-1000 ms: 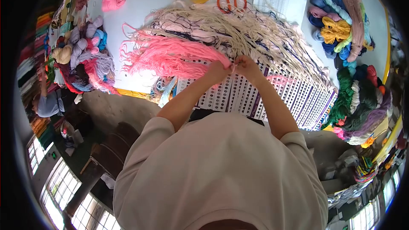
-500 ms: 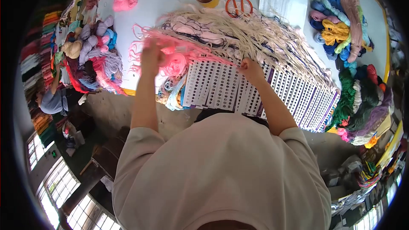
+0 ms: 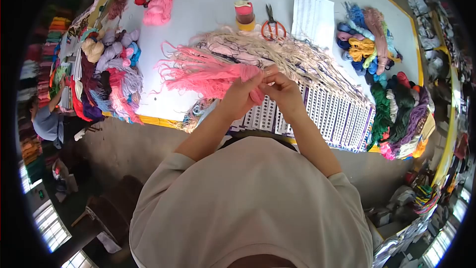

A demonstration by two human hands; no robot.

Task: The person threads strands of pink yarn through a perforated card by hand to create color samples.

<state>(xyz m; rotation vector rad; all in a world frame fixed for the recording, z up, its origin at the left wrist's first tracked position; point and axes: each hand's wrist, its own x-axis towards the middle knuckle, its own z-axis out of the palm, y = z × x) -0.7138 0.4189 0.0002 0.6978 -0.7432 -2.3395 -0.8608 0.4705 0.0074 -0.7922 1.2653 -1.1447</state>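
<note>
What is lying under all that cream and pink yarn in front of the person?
A white perforated board with rows of holes lies under the cream yarn and pink yarn. Its far part is covered, so what lies there cannot be seen.

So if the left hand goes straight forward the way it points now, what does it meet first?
Probably the pink yarn bundle that the left hand already grips; beyond it lie the cream strands. Depth is hard to judge in this view.
</note>
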